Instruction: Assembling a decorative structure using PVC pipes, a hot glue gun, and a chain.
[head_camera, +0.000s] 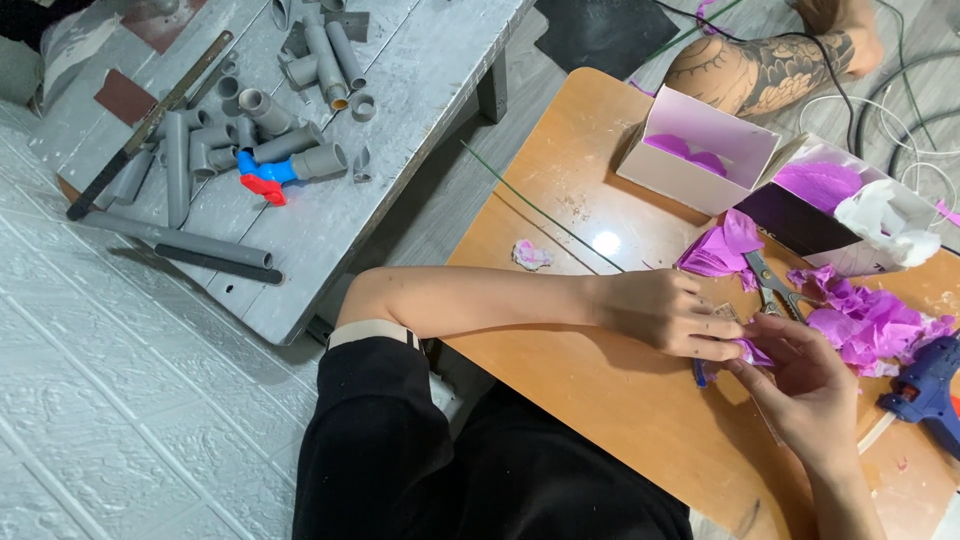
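Left hand (672, 312) and right hand (803, 385) meet over the wooden desk (600, 390), fingertips of both pinching a small purple paper piece (753, 351) between them. Scissors (772, 284) lie just beyond, beside a heap of purple paper scraps (868, 320). Blue glue gun (928, 388) rests near the right hand. Grey pipes (250, 130) well apart on a bench.

A home craft corner: low wooden table (600, 400), glue gun (925, 390), grey pipe offcuts (260, 130).
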